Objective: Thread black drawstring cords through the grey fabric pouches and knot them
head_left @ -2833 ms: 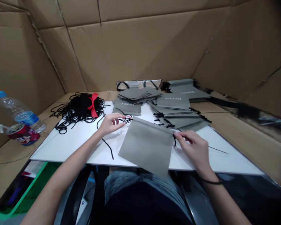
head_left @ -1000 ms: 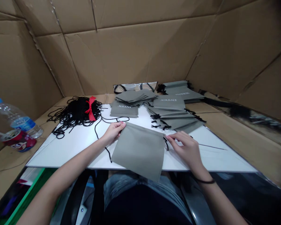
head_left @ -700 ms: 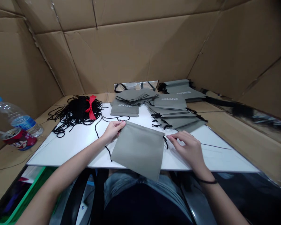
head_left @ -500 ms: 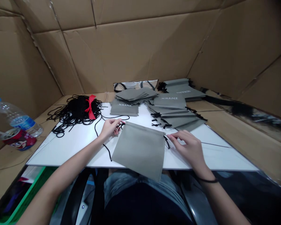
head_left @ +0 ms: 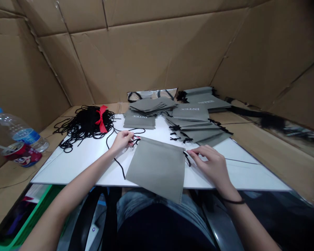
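Note:
A grey drawstring bag (head_left: 157, 167) lies flat before me, its lower edge hanging past the front of the white board. At its top left corner my left hand (head_left: 123, 140) is closed in a pinch on black cord. My right hand (head_left: 209, 162) pinches the black cord (head_left: 187, 158) that comes out of the top right corner. Another loose black cord (head_left: 119, 166) curves over the board under my left forearm. A bundle of black cords (head_left: 85, 122), tied with a red ribbon (head_left: 102, 119), lies to the left.
Stacks of grey bags (head_left: 140, 120) lie behind, with more corded bags (head_left: 196, 125) at the right and back right. On the left stand a plastic bottle (head_left: 26, 134) and a red can with a straw (head_left: 23, 155). Cardboard walls (head_left: 146, 52) enclose the white board (head_left: 251, 174).
My left hand has drawn slightly left, away from the bag's corner, with the cord pinched. My right hand and the bag have hardly moved.

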The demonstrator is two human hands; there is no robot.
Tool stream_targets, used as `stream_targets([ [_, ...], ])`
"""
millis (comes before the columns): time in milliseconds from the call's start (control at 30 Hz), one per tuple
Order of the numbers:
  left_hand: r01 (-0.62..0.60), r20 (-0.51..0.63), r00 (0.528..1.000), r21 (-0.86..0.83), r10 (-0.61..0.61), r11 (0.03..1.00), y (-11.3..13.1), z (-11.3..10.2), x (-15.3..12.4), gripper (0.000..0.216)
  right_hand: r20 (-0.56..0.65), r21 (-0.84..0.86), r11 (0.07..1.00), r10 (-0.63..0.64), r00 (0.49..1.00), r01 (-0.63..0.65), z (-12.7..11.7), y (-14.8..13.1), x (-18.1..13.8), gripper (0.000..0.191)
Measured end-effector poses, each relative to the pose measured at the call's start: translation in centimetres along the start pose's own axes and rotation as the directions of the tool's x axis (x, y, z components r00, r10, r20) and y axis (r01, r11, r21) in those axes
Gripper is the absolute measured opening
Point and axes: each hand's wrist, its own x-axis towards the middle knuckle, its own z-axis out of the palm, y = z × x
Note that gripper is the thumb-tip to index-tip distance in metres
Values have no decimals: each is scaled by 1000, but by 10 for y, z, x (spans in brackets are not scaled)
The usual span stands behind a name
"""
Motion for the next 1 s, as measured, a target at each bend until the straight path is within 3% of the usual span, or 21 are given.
stream_targets([
  [333,137,98,989,-262,-115,955,5,-2,-2,17,14,35,999,26,1000,-27,0,5,-1,17],
  [567,57,107,994,-354,-20,934,10,-6,0,15,5,42,998,46,999,-47,1,6,-1,17],
  [833,-138,162,973,-162,165,977,4,-5,-1,24,-9,103,992,77,997,-76,-1,4,0,18],
  [1000,-264,192,949,44,252,963,-3,-7,2,12,-7,114,990,87,996,-85,-1,3,0,19],
])
